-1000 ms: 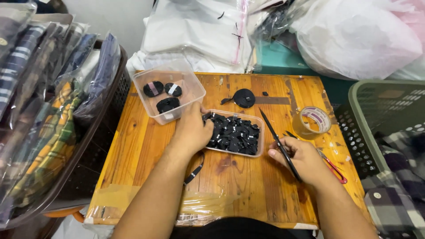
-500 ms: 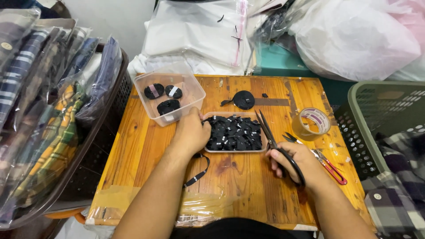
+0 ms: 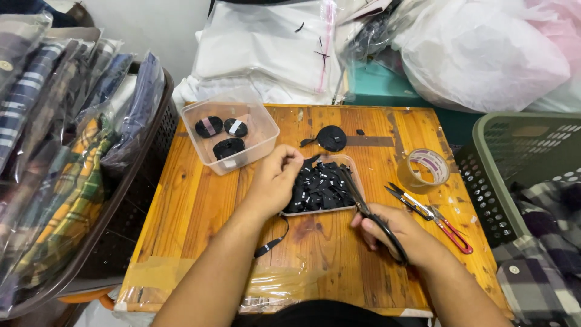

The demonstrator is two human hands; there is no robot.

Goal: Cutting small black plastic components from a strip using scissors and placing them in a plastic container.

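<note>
Wooden table (image 3: 181, 200); white wall (image 3: 151, 24); green basket (image 3: 514, 130) right

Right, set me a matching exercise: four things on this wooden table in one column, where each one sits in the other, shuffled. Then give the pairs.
Things:
1. black scissors
2. roll of clear tape
3. clear tub with three black rolls
4. red-handled snips

Places:
A. back left of the table, near the brown basket
B. in the right hand, blades over the tray of black pieces
C. lying flat on the table, just in front of the tape roll
D. right side of the table, near the green basket

Pairs: 1-B, 2-D, 3-A, 4-C
</note>
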